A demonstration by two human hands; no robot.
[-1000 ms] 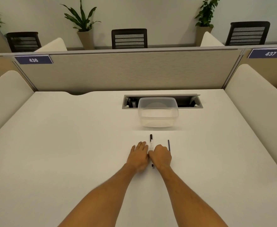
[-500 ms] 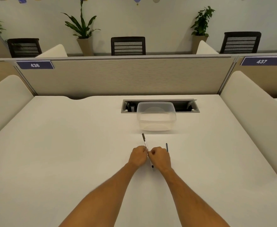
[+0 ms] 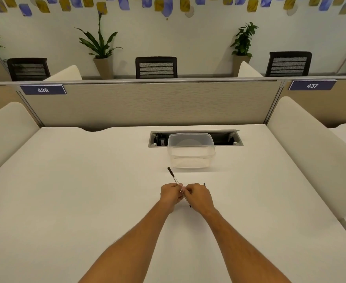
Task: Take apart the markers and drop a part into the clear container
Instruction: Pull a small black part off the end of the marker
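Gripping one marker [image 3: 173,177] between them, the left hand [image 3: 170,194] and the right hand [image 3: 199,198] sit close together just above the desk [image 3: 86,190], each with its fingers curled round the barrel. The marker slants away to the left: its dark far end pokes out beyond the left hand towards the clear container [image 3: 190,152], and a short dark tip shows below the right hand. A second marker [image 3: 204,184] lies on the desk just beyond the right hand, mostly hidden by it.

The step in hand looks to be the pull that separates cap from barrel. To do it well, the hands should draw apart straight along the marker's own line — a sideways bend would only jam the cap tighter. A slight twist as the pull starts ought to loosen it. Which end carries the cap is hard to tell at this size, so the grip may want shifting until one hand holds only the cap.

The container stands open and empty, well within reach past the marker's far end, in front of the cable slot [image 3: 225,138] — an easy drop once a part comes free.
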